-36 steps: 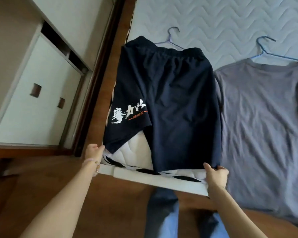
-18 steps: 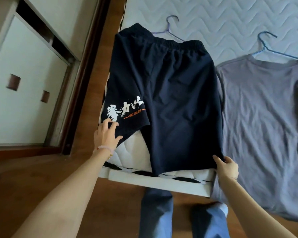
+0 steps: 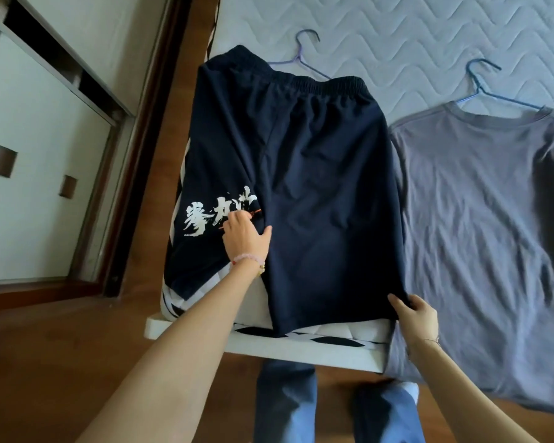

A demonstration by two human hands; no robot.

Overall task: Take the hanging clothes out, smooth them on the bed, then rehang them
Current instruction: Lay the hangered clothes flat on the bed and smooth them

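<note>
On the bed (image 3: pixel 429 43), we are smoothing the shorts (image 3: pixel 317 171), left hand (image 3: pixel 243 238) pressing with fingers (image 3: pixel 235 222) straight, right hand (image 3: pixel 416 318) pinching the hem (image 3: pixel 333 327); rehanging on the hanger (image 3: pixel 301 55) likely follows.

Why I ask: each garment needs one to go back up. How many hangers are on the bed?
2. A purple hanger pokes out above the shorts; a blue hanger sits in the neck of the grey T-shirt. Others may lie hidden under the clothes.
</note>
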